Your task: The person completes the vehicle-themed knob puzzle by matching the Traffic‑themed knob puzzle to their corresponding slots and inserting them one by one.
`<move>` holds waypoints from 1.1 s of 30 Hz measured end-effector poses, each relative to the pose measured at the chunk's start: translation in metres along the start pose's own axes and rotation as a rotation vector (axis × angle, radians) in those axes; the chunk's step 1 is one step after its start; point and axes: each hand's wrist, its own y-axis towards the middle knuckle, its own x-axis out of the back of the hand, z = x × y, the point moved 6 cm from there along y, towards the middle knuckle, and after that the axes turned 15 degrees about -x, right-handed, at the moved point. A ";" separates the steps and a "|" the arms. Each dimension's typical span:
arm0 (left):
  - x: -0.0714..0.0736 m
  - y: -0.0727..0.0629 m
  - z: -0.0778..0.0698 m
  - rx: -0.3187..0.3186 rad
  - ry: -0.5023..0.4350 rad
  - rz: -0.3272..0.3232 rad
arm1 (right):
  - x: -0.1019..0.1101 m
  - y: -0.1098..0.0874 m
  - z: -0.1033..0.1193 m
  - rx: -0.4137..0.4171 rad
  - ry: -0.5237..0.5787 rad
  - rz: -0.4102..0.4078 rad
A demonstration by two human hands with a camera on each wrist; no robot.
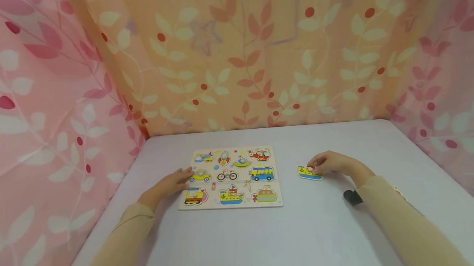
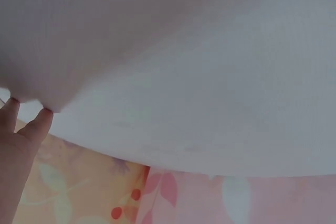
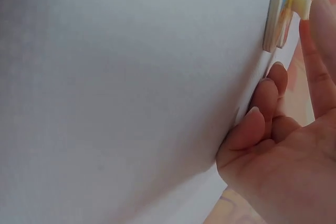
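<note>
In the head view a wooden puzzle board (image 1: 231, 206) with printed vehicles lies flat on the table. My left hand (image 1: 171, 183) rests at its left edge, fingers spread loosely beside the yellow car (image 1: 199, 175); in the left wrist view only two of its fingers (image 2: 39, 124) show clearly. To the right of the board, my right hand (image 1: 331, 162) pinches a boat puzzle piece (image 1: 309, 174) by its small knob. The right wrist view shows the piece's edge (image 3: 272, 19) and the pale knob (image 3: 300, 7) between thumb and forefinger, the other fingers curled near the tabletop.
A white-covered table (image 1: 259, 237) spreads around the board. Flowered curtains (image 1: 240, 52) stand along its back and sides. Beside the right sleeve is a small black object (image 1: 352, 197), partly hidden, its kind unclear.
</note>
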 end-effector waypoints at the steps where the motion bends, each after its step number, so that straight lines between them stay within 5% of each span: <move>1: 0.000 -0.001 0.000 0.003 -0.002 -0.001 | 0.000 0.001 0.000 -0.002 -0.002 -0.004; 33: -0.002 0.000 0.002 0.003 -0.001 -0.013 | -0.004 0.008 0.008 -0.065 -0.036 -0.084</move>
